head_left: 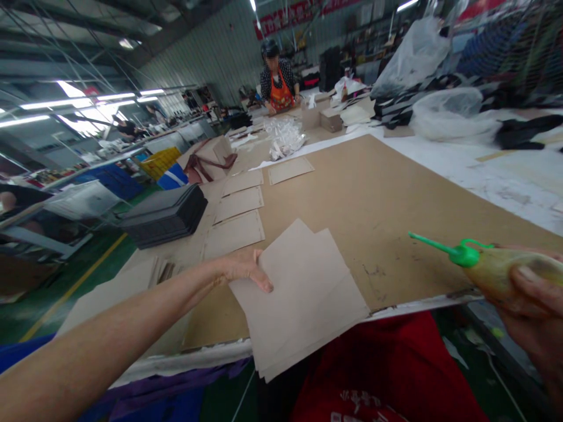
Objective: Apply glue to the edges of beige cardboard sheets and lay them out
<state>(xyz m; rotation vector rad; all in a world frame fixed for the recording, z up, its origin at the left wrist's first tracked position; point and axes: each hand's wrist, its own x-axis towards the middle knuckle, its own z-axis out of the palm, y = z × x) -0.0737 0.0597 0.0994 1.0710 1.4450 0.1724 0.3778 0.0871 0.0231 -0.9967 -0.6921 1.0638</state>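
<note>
My left hand (248,269) grips the left edge of several loosely fanned beige cardboard sheets (303,293), thumb on top and the other fingers hidden beneath. The sheets jut out over the near edge of the table. In my right hand (532,293), at the far right, is a squeeze bottle (492,272) with a green cap and a long green nozzle pointing left. Its amber contents show through the wall. Past my left hand, single cardboard pieces (235,231) lie in a column on the brown board (352,193), with another piece (291,170) beside the farthest.
A stack of dark grey panels (165,214) stands left of the laid-out pieces. More cardboard (114,299) lies at the near left. A crumpled clear plastic bag (284,138) sits beyond the board. Across the table, a person in an orange apron (280,91) works. Dark scraps and plastic bags (457,111) crowd the right.
</note>
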